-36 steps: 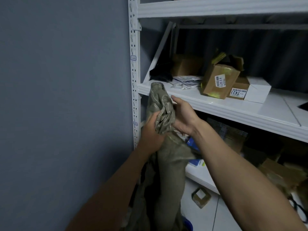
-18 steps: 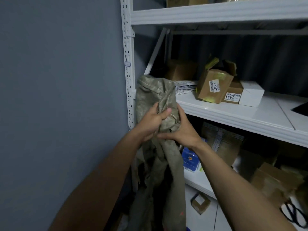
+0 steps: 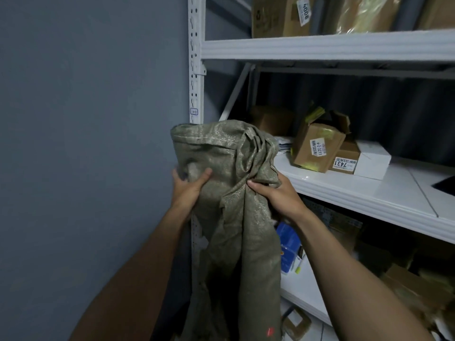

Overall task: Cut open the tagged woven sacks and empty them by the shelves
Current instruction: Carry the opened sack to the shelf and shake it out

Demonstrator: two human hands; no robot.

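Observation:
A limp olive-green woven sack (image 3: 236, 232) hangs in front of me, its stitched hem folded over at the top and its body trailing down out of view. My left hand (image 3: 187, 187) grips the sack's left side just below the hem. My right hand (image 3: 275, 194) pinches the bunched cloth on its right side. Both hands are level, about a sack's width apart. No tag shows on the sack; a small red mark sits near its lower end. The white shelves (image 3: 357, 190) stand right behind it.
A grey wall (image 3: 86, 143) fills the left. The white shelf upright (image 3: 196, 70) is behind the sack. Labelled cardboard boxes (image 3: 317, 148) and a white box (image 3: 371, 163) sit on the middle shelf, more boxes above and below, a blue box (image 3: 288, 247) on the lower shelf.
My hands have moved apart along the sack, spreading its bunched top into a wider fold. The view has tilted upward, so the upper shelf now shows.

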